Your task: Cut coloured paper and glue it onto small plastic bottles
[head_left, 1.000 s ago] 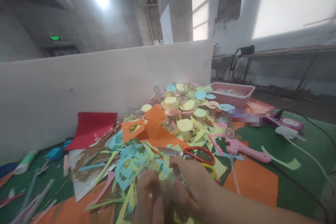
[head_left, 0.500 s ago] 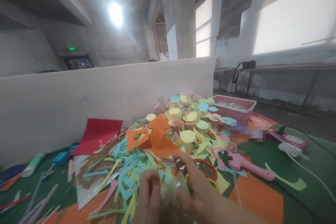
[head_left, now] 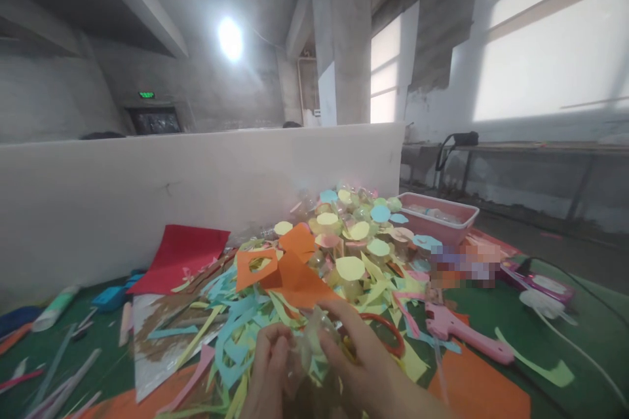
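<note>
Low in the middle of the view, my left hand [head_left: 268, 373] and my right hand [head_left: 361, 360] close from both sides on a small clear plastic ball [head_left: 307, 347]. Fingers of both hands pinch it. Under them lies a heap of coloured paper scraps [head_left: 236, 321]. Red-handled scissors [head_left: 383, 334] lie just behind my right hand.
A pink glue gun [head_left: 462, 330] lies to the right on the green table [head_left: 580, 353]. Behind are capsules topped with paper discs [head_left: 354, 236], a pink tray [head_left: 437, 213], orange paper [head_left: 289, 268], red paper [head_left: 179, 249] and a white board wall [head_left: 147, 196]. Pens and a glue stick [head_left: 54, 308] lie left.
The view has tilted up, so the table sits lower in frame. My hands have lifted the clear ball slightly and my right hand has shifted round it.
</note>
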Demonstrator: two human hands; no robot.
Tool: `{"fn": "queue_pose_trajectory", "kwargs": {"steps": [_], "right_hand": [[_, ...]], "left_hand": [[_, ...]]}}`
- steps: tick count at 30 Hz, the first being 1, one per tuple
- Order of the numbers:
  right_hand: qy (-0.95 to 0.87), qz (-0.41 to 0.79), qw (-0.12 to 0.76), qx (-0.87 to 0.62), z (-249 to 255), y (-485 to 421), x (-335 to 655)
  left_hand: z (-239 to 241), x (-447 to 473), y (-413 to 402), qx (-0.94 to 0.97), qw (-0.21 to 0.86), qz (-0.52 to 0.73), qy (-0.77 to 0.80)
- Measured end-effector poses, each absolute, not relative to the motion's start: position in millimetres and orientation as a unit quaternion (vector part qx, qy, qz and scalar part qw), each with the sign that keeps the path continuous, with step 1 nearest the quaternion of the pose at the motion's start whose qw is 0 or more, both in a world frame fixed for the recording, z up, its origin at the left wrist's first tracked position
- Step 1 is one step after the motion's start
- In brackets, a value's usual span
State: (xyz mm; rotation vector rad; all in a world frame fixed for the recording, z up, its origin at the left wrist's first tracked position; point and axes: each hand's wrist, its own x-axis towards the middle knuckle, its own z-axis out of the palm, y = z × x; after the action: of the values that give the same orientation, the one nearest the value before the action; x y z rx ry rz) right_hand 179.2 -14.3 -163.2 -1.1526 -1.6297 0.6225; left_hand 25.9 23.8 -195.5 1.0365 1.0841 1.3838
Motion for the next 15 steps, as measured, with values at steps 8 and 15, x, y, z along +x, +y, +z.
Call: {"fn": "queue_pose_trajectory", "kwargs": {"steps": [8, 15], "right_hand": [[-0.596, 0.397, 0.552, -0.428, -166.7, -4.8, 182.4], [-0.496, 0.362, 0.643, -0.457, -154.0, 22.1, 211.5]], "left_hand": [[-197.8, 21.8, 34.6, 0.441, 0.482, 0.599, 0.464], [-195.5, 18.0, 40.6, 0.427, 0.483, 0.613, 0.457]]}}
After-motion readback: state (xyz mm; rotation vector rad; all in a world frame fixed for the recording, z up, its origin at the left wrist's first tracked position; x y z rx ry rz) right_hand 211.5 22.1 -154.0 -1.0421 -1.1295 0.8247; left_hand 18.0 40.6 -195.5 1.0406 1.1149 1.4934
